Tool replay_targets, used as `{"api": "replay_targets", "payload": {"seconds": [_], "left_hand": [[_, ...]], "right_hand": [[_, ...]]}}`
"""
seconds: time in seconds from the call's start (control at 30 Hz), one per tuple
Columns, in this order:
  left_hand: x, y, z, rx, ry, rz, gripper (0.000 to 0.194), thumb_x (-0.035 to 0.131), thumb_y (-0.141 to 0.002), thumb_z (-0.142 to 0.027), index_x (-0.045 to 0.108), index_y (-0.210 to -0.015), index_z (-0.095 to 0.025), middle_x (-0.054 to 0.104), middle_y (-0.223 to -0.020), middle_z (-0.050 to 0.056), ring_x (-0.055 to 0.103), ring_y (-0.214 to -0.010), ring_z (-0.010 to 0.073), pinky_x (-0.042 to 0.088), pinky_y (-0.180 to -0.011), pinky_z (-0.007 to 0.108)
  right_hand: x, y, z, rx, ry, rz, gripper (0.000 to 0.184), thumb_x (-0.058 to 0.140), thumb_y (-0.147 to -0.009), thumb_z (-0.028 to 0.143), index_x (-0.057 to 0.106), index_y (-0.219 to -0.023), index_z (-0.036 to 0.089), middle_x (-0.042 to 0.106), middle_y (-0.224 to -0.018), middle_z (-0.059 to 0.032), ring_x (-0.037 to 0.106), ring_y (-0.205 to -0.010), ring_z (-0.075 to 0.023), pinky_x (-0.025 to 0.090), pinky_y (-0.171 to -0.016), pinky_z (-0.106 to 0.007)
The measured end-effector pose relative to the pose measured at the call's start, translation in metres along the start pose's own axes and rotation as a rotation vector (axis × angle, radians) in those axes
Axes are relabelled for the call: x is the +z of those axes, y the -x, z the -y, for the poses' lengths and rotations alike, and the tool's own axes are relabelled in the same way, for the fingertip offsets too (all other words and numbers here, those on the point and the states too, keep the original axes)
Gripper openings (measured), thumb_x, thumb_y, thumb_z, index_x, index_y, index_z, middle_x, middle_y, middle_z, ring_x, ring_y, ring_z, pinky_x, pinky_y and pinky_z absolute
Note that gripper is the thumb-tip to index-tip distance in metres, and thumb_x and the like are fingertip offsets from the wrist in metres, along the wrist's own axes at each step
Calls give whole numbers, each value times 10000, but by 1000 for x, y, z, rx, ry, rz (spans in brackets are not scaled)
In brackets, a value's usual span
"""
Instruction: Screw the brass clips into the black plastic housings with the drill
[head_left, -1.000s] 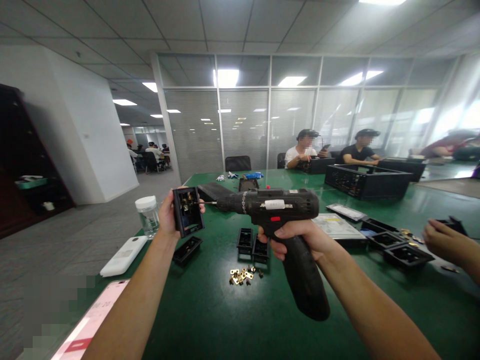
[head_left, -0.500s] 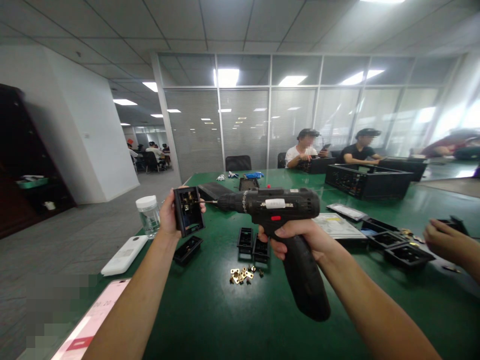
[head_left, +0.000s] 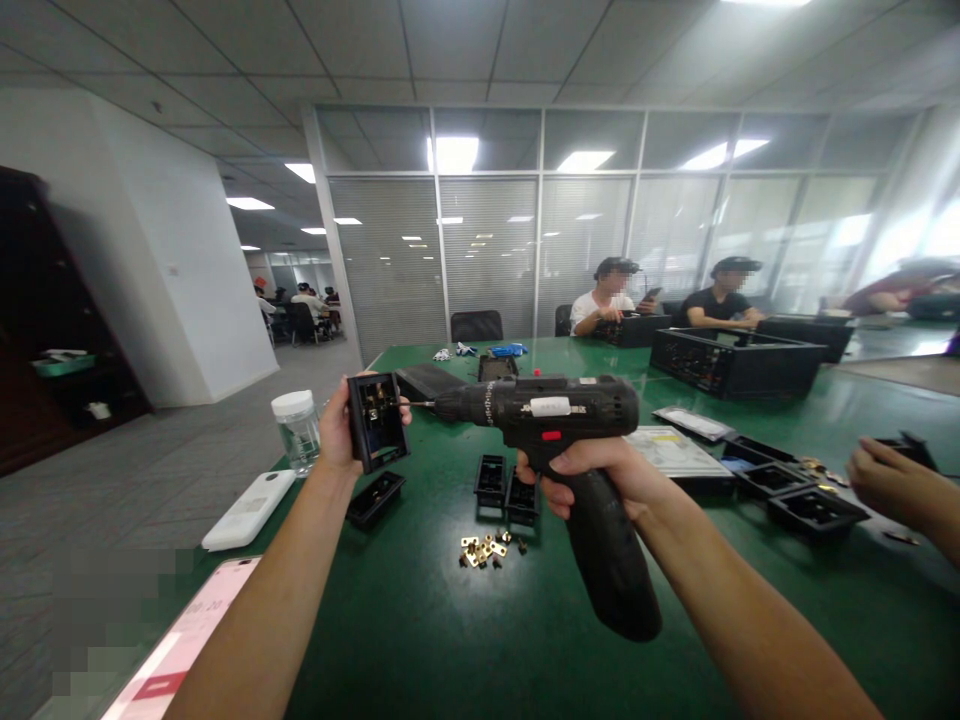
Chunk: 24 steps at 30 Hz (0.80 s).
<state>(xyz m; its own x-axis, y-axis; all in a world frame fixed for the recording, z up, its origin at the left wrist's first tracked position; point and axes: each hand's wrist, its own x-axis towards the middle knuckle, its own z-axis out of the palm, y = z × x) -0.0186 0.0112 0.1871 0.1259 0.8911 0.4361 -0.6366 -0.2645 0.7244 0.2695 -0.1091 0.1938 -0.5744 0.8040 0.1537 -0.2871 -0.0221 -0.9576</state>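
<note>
My right hand (head_left: 585,475) is wrapped round the grip of a black cordless drill (head_left: 562,410), held level and pointing left. Its thin bit reaches into a black plastic housing (head_left: 381,440), a small open frame with brass-coloured pieces inside. My left hand (head_left: 343,425) grips that housing upright by its left side, fingertips showing at its right edge. Whether the bit touches a screw is too small to tell. Below lie another black housing (head_left: 375,500), two more black housings (head_left: 491,480) side by side, and a small pile of brass plates and dark screws (head_left: 484,550).
A clear jar with a white lid (head_left: 296,430), a white device (head_left: 247,510) and a phone (head_left: 187,630) line the table's left edge. At right, a co-worker's hand (head_left: 885,475) is near several black housings (head_left: 817,510). Two people sit behind large black cases (head_left: 735,362).
</note>
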Motion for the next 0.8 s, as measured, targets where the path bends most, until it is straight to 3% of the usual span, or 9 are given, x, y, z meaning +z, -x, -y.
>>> {"api": "replay_targets", "payload": {"seconds": [0.13,0.8], "left_hand": [[1,1,0,8,0,-4,395,598,-824,-536,608,-944,-159,693,-746,86,702,-672,270,585,-620,422],[4,1,-2,-3,-6,-29,374,563,-842,-529,593,-945,-171,692,-744,81,702,-660,263,586,-629,423]], "right_hand": [[-3,-3,-2,5,-7,14,280,702,-632,306,711,-871,162,607,-815,-55,448,-522,-65,431,-492,-227],[-1,-1,0,-7,35,4,244,674,-671,305,707,-878,180,598,-851,-75,454,-552,-81,423,-508,-259]]}}
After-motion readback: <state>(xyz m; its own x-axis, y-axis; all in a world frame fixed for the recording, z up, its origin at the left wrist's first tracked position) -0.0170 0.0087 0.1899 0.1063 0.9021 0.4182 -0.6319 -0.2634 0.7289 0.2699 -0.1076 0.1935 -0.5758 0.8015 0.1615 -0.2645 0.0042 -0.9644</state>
